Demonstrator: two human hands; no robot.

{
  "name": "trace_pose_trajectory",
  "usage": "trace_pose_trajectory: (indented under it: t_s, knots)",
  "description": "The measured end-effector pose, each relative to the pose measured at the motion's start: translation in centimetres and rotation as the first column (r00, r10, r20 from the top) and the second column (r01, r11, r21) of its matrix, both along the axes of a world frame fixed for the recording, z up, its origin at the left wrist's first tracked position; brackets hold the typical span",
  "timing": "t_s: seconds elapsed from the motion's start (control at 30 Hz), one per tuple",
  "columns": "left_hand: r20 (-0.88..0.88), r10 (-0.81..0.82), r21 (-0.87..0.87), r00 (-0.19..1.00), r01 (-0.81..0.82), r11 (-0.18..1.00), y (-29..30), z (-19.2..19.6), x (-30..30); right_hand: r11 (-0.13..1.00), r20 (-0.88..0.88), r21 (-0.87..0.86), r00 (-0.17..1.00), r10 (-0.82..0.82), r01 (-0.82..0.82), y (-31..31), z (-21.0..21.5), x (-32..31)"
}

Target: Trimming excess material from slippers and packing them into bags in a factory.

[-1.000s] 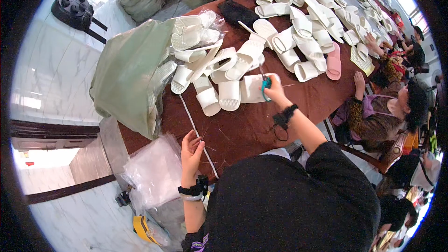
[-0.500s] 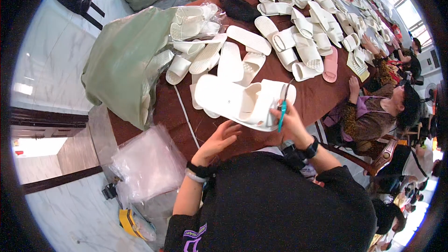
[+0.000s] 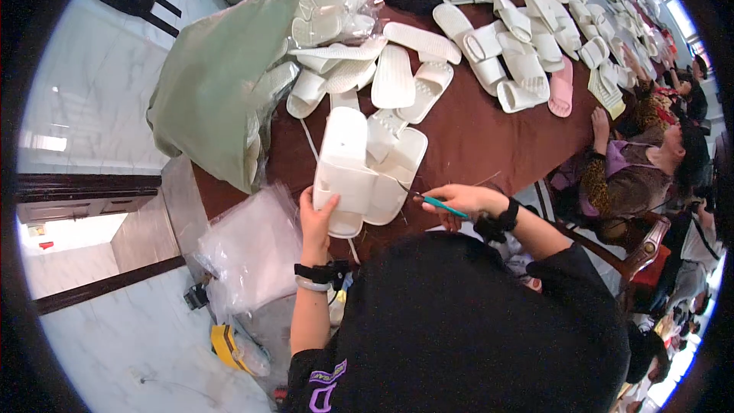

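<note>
My left hand is closed on the near part of a white slipper, its thumb lying over the strap. A second white slipper sits against it on the right; whether my fingers also reach it is hidden. In my right hand is a slim teal-handled tool, its thin dark tip pointing at the second slipper's near side. The tool's exact kind is unclear. More loose white slippers lie just beyond the pair on the brown-covered table.
A green sack with bagged slippers stands on the left. Clear plastic bags hang near the table's left corner. One pink slipper lies among white ones to the right. A co-worker sits at the right edge; other people's hands work farther off.
The white slippers have swung from sideways to lengthwise and moved left. My left hand, open before, has taken hold; my right hand has let go of them and keeps the teal-handled tool.
</note>
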State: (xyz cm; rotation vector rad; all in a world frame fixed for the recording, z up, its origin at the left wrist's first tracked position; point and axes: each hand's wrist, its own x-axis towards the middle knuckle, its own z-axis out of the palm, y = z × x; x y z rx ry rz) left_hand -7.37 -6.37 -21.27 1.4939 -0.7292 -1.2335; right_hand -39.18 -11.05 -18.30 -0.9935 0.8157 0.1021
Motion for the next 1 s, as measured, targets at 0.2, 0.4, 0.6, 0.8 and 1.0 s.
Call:
trace_pose_trajectory:
  t_s: [0.2,0.4,0.6,0.8,1.0]
  knots:
    - [0.068,0.137,0.034,0.988,-0.139,0.99,3.0,-0.6,3.4,0.9,-0.104,-0.199,0.921,0.375,-0.389,-2.3,-3.2,1.9]
    - [0.075,0.207,0.043,0.976,-0.21,0.977,4.7,0.5,3.4,0.921,0.226,0.318,0.962,0.155,-0.223,-2.5,-9.5,6.2]
    - [0.071,0.223,0.026,0.972,-0.225,0.974,5.7,0.4,3.5,0.842,0.418,0.53,0.896,-0.151,-0.105,-3.7,-12.1,12.4]
    - [-0.04,0.473,-0.001,0.88,-0.473,0.881,7.3,3.4,4.3,0.951,0.112,0.213,0.961,-0.254,0.226,-4.7,-12.1,11.6]
    - [-0.434,0.369,-0.059,0.822,-0.435,0.899,11.3,3.7,8.3,0.624,-0.076,-0.781,0.995,-0.065,-0.019,-4.0,-13.5,11.1]
